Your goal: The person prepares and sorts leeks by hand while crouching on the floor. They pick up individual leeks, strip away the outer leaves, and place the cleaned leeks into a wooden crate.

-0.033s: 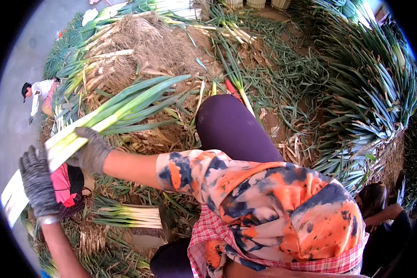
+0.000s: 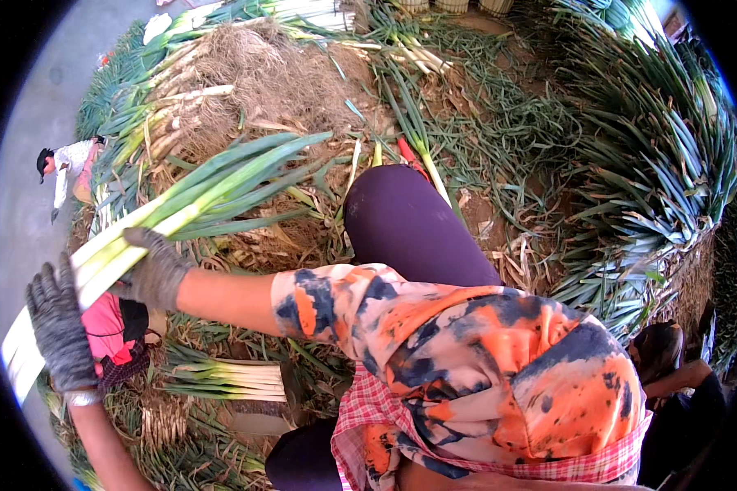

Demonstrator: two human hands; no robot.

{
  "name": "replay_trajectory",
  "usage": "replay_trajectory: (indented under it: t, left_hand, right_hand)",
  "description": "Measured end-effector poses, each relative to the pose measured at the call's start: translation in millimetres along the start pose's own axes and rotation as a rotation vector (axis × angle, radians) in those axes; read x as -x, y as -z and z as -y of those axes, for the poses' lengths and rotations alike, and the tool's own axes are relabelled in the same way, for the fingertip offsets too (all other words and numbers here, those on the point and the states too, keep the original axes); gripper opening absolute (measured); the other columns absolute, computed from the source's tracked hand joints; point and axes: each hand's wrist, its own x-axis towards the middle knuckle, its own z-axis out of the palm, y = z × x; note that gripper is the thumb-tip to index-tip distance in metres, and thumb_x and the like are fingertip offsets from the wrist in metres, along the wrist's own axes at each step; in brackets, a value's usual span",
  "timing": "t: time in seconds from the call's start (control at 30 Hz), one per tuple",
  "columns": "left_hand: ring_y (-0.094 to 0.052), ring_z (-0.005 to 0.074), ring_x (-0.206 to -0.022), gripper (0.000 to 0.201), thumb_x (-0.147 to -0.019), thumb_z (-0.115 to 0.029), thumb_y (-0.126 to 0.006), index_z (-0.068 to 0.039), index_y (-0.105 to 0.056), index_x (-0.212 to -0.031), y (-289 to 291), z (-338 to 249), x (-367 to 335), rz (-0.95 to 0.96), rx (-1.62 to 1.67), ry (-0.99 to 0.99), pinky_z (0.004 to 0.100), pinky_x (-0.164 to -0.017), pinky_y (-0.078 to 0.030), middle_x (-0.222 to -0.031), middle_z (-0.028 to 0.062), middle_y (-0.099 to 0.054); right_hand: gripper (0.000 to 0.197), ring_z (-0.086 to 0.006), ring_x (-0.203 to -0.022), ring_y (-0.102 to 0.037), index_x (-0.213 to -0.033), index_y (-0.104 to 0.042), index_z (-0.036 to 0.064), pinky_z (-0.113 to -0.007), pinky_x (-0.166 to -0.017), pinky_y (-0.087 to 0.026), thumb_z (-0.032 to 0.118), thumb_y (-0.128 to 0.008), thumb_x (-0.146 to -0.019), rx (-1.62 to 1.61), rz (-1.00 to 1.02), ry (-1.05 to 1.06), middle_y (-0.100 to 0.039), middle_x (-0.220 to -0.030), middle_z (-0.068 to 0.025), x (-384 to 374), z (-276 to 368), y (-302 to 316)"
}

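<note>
A bunch of long green onions [image 2: 172,214] slants across the left side, its white stalks toward the lower left and green leaves toward the upper right. My right hand [image 2: 154,268], in a grey glove, grips the stalks midway, thumb on top and the other fingers hidden beneath. Nearer the white end, my left hand [image 2: 61,327], also gloved, is laid over the stalks with its fingers together and its thumb out of sight. The root ends are cut off by the picture's rim. Below lies a bundle of trimmed green onions [image 2: 229,381], white ends to the right.
Untrimmed green onions with tangled roots [image 2: 258,78] are heaped beyond my hands. Tall stacks of green onions [image 2: 655,155] line the right side. Loose leaves [image 2: 499,123] litter the ground. Another person [image 2: 69,168] is at the far left; a co-worker's arm [image 2: 683,380] shows at lower right.
Both hands and the bunch have shifted slightly to the left. The grip looks the same.
</note>
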Motion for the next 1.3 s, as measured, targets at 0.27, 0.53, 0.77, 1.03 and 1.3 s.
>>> replay_trajectory:
  t: [0.27,0.53,0.77,1.03,1.3]
  left_hand:
    - [-0.042,0.0271,-0.115,0.057,-0.074,0.005,-0.039,-0.012,-0.039,-0.128,-25,35,86,-0.182,0.426,0.212,0.0347,-0.096,-0.034,-0.124,0.0154,-0.044]
    - [-0.058,0.0212,-0.081,0.035,-0.072,-0.002,-0.055,-0.002,-0.051,-0.107,34,-9,139,-0.502,1.475,0.821,0.0323,-0.071,-0.046,-0.091,0.0108,-0.060]
    - [-0.059,0.0169,-0.064,0.017,-0.074,-0.004,-0.059,0.000,-0.056,-0.090,0,-12,226,-0.351,2.105,1.357,0.0272,-0.056,-0.049,-0.073,0.0086,-0.061]
    - [-0.060,0.0168,-0.070,0.025,-0.072,-0.002,-0.063,-0.002,-0.056,-0.096,-122,-123,294,-0.244,2.128,1.571,0.0291,-0.057,-0.050,-0.082,0.0059,-0.061]
    - [-0.060,0.0225,-0.068,0.034,-0.070,-0.005,-0.066,0.004,-0.053,-0.099,-138,-281,320,-0.403,2.855,2.100,0.0327,-0.062,-0.052,-0.082,0.0113,-0.060]
  right_hand:
    - [0.044,-0.0244,-0.089,-0.050,-0.110,-0.041,0.0104,-0.040,-0.072,-0.045,0.020,-0.062,-0.073,0.358,0.021,-0.137,-0.051,-0.098,-0.0093,3,-62,-31]
    - [0.027,-0.0148,-0.065,-0.053,-0.082,-0.051,0.0011,-0.024,-0.058,-0.044,0.021,-0.067,-0.074,1.549,0.498,0.395,-0.055,-0.070,-0.0046,-1,-129,-105]
    - [0.036,-0.0201,-0.077,-0.056,-0.104,-0.042,-0.0005,-0.030,-0.065,-0.047,0.016,-0.061,-0.077,1.774,0.781,0.509,-0.055,-0.089,-0.0093,26,-212,30]
    - [0.091,-0.0379,-0.119,-0.031,-0.132,-0.013,-0.0006,-0.037,-0.098,-0.031,0.031,-0.065,-0.064,2.139,0.724,0.091,-0.032,-0.126,-0.0261,74,-228,187]
    - [0.097,-0.0372,-0.108,-0.044,-0.132,-0.011,-0.0033,-0.038,-0.091,-0.037,0.019,-0.068,-0.057,2.403,0.420,-0.594,-0.040,-0.119,-0.0268,114,-168,280]
